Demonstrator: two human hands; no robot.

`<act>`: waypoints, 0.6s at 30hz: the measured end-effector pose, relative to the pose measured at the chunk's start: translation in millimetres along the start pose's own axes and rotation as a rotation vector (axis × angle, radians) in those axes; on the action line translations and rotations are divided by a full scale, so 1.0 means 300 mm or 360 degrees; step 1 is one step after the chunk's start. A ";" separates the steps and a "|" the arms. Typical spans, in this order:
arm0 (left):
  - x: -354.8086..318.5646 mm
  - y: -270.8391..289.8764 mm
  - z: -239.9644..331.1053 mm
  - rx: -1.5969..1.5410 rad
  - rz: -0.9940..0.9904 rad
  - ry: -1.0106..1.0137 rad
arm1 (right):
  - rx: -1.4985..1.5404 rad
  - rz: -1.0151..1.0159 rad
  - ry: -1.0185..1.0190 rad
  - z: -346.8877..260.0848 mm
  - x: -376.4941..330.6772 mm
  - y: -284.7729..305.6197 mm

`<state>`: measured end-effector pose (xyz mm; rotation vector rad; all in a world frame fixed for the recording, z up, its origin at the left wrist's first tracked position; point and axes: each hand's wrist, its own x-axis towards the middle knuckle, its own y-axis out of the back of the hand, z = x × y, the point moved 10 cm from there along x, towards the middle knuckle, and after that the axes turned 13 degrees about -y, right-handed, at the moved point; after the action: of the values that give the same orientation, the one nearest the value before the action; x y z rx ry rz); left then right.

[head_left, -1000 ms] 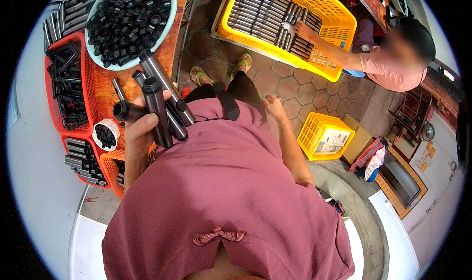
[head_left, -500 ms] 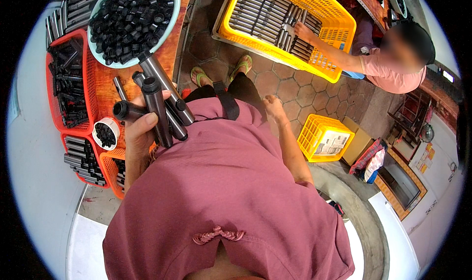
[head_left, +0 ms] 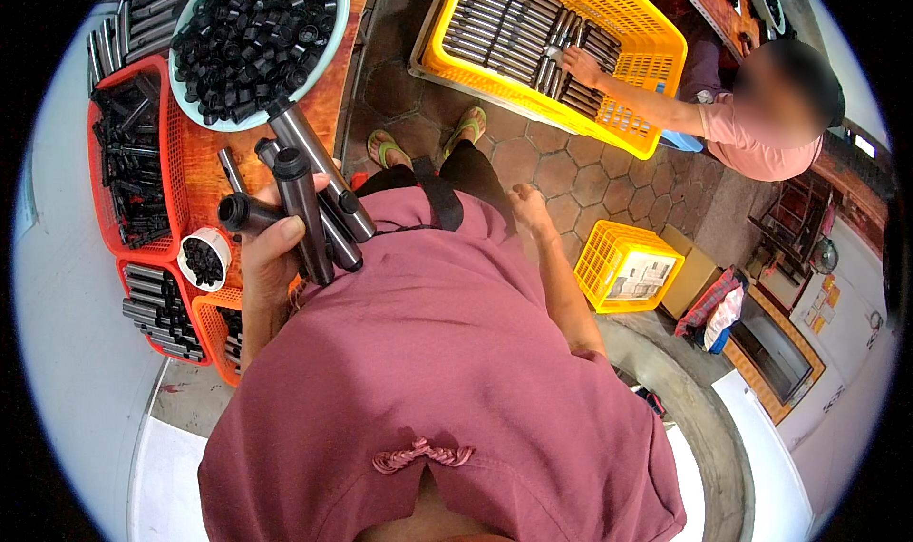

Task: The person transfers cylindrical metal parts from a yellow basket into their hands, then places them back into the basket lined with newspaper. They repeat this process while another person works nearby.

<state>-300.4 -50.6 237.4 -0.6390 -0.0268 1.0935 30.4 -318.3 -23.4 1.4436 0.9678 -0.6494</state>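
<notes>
Currently: my left hand (head_left: pixel 271 257) clamped round bundle of grey metal tubes (head_left: pixel 314 204), several already wearing black end caps, bundle held above orange table edge (head_left: pixel 204 176), just below teal bowl of black caps (head_left: pixel 252 38). My right hand (head_left: pixel 528 209) hangs slack at side, fingers loose, empty, well apart from tubes. Step, as I judge: capping tube ends, mid-batch. Next move calls for right hand up to bowl for cap, then square seating on bare tube end. Co-worker's hand (head_left: pixel 578 65) sorts tubes in yellow crate (head_left: pixel 656 38).

Smooth, dull-grey metal tubes (head_left: pixel 314 200) with matt black plastic caps (head_left: pixel 249 38) are seen above a glossy wooden worktop (head_left: pixel 204 166).
</notes>
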 end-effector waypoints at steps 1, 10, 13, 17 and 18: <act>0.000 0.002 -0.002 -0.0002 0.0004 0.0008 | 0.0008 -0.0009 -0.0002 0.002 0.002 -0.002; 0.009 0.003 -0.002 0.0023 0.0010 0.0051 | -0.0036 0.0030 0.0056 0.031 0.059 -0.016; 0.019 0.006 -0.003 0.0043 -0.0013 0.0021 | -0.0046 0.0041 0.0065 0.039 0.070 -0.017; 0.023 0.022 -0.013 0.0076 -0.0046 0.0029 | -0.0064 0.0046 0.0065 0.026 0.060 -0.012; 0.025 0.019 -0.011 0.0082 -0.0046 0.0027 | -0.0059 0.0050 0.0076 0.025 0.059 -0.010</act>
<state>-300.2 -44.3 229.7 -0.6000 0.0065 1.0576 37.7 -322.5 -40.9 1.4442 0.9873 -0.5733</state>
